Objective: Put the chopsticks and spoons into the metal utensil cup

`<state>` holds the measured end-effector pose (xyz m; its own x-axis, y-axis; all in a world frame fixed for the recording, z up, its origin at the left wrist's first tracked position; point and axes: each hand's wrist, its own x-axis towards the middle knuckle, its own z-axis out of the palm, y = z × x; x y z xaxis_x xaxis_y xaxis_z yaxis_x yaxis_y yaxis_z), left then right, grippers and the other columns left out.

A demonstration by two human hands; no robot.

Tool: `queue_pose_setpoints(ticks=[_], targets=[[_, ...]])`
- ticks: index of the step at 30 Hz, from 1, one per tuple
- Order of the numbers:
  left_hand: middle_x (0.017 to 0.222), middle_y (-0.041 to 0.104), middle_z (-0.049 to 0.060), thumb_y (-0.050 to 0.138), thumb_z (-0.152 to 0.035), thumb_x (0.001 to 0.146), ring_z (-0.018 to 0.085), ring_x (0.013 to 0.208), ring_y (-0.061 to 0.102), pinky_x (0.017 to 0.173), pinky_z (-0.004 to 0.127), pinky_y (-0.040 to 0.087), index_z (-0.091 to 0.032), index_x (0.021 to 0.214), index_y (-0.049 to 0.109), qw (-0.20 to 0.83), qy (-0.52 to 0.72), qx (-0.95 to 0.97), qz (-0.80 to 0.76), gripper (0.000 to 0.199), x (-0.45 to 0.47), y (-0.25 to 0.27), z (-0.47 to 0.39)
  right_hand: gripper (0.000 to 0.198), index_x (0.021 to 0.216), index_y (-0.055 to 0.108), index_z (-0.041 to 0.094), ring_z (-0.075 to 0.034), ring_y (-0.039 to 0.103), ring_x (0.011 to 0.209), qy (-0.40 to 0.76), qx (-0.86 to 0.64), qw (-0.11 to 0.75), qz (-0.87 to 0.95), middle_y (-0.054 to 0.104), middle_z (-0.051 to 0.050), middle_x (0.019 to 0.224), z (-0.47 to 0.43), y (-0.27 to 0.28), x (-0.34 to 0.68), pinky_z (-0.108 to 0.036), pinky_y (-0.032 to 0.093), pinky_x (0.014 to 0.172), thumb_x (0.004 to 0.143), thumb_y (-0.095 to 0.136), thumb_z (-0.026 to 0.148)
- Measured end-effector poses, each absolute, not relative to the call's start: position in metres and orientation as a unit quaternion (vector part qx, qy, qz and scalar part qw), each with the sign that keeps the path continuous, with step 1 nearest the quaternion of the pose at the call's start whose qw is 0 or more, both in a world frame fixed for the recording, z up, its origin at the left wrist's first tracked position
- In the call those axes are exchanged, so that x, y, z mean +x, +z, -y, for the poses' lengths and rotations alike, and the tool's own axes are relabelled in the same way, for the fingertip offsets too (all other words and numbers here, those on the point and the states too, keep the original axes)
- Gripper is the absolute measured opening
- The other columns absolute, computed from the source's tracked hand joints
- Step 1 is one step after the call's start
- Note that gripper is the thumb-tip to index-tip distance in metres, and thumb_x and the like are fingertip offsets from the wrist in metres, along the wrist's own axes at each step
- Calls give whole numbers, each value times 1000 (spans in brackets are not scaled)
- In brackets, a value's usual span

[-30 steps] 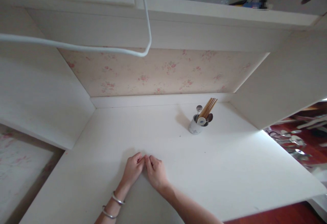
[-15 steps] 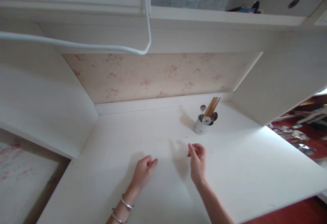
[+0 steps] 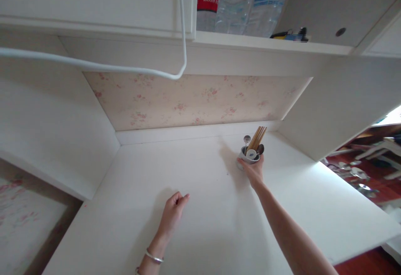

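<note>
My right hand (image 3: 252,169) is wrapped round the near side of a white utensil holder (image 3: 252,161), thumb on its left and fingers on its right. The hand covers most of the holder's wall. Wooden chopsticks (image 3: 256,138), a small metal spoon (image 3: 247,138), a dark spoon (image 3: 260,148) and a white round-ended utensil (image 3: 251,154) stick up from it. Further left, my left hand (image 3: 174,206) is closed in a loose fist above the white tabletop (image 3: 200,233), thumb pointing right; nothing shows in it. A silver bangle is on the left wrist.
A white cable (image 3: 125,69) hangs across the upper left. Overhead, a shelf (image 3: 275,46) bears water bottles (image 3: 238,7) and small dark items. White side panels (image 3: 341,103) flank the table, with floral wallpaper (image 3: 188,99) behind. Blurred household things lie beyond the right edge.
My right hand has moved forward from the tabletop and closed round the utensil holder. The left hand remains a fist in nearly the same place. The view has tilted up slightly.
</note>
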<state>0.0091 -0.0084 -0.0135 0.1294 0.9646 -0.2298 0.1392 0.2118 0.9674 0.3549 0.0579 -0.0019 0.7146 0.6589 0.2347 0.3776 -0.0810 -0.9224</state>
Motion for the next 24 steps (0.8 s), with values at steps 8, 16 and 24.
queue_pose_setpoints(ticks=[8,16,24], targets=[[70,50,-6,61,-44,80,6,52,44,45,18,36,-20,92,50,643,491,387,-442,29,16,7,2,74,116,50,16,-27,61,92,207,-691,577,383,65,-11,103,-37,21,316,-43,49,81,55,82,41],[140,45,5,55,-40,86,22,118,51,89,37,49,-33,129,49,717,586,242,-290,44,23,28,-7,61,119,52,19,-22,62,87,498,-547,482,470,67,-7,101,58,41,204,-33,51,75,66,77,37],[148,37,-1,55,-43,86,29,129,44,90,44,51,-39,129,49,740,608,113,-263,44,17,30,-4,52,108,60,22,-19,59,75,498,-543,278,617,69,0,89,75,67,176,-26,45,62,60,78,27]])
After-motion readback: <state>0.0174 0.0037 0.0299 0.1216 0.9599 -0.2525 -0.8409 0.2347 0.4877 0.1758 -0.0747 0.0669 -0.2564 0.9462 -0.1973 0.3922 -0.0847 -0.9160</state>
